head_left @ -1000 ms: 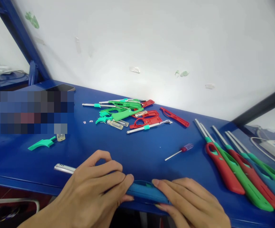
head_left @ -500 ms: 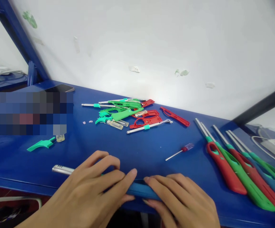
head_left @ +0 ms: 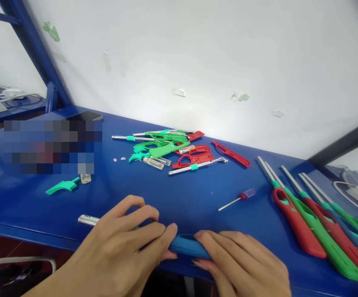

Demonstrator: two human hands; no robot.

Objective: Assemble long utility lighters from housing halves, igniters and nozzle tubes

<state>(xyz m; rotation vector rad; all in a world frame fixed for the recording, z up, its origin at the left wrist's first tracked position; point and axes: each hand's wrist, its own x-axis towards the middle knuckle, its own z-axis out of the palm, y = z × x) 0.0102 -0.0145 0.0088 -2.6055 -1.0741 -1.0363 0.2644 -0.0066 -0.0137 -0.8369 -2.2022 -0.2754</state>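
Note:
Both my hands are closed on a blue long-necked lighter (head_left: 188, 247) at the table's front edge. My left hand (head_left: 129, 239) wraps the neck end of its body, and the silver tube tip pokes out to the left. Around the handle end, my right hand (head_left: 243, 260) presses with thumb and fingers. Most of the lighter is hidden under the fingers; only a short blue stretch shows between the hands. Beyond my right hand lies a screwdriver (head_left: 237, 199) with a clear purple and red handle. A turquoise trigger (head_left: 62, 186) rests on the table to the left.
Lighter parts sit at the back: green shell pieces (head_left: 169, 149), red shell halves (head_left: 230, 154), a silver tube (head_left: 183, 168) and clear fuel tanks (head_left: 153, 163). Several whole lighters (head_left: 299, 222) line the right side. A phone (head_left: 87, 116) lies at the back left, near a blurred patch.
The whole view has shifted slightly, so the table's things appear a little further right. My hands keep the same hold on the blue lighter.

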